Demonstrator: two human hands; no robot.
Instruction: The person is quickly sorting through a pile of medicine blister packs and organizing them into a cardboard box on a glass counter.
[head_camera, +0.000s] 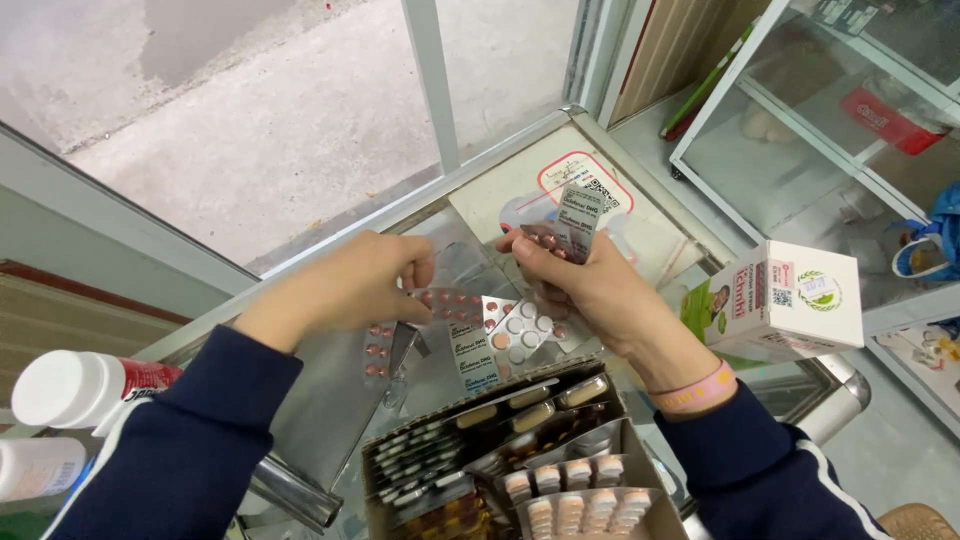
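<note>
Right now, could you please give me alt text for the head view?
Two hands sort blister strips of pills over a glass counter: the right hand holds up several strips, the left hand fingers pink-pill strips above an open box of strips.

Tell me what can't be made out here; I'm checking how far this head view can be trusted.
Head view only:
- Left hand: fingertips hidden behind its own knuckles, so its grip on the blister strips is unclear.
- Right hand: covers most of its held strip.
- Strip box: cut off by the bottom edge.
- White bottles: cut by the left edge.
</note>
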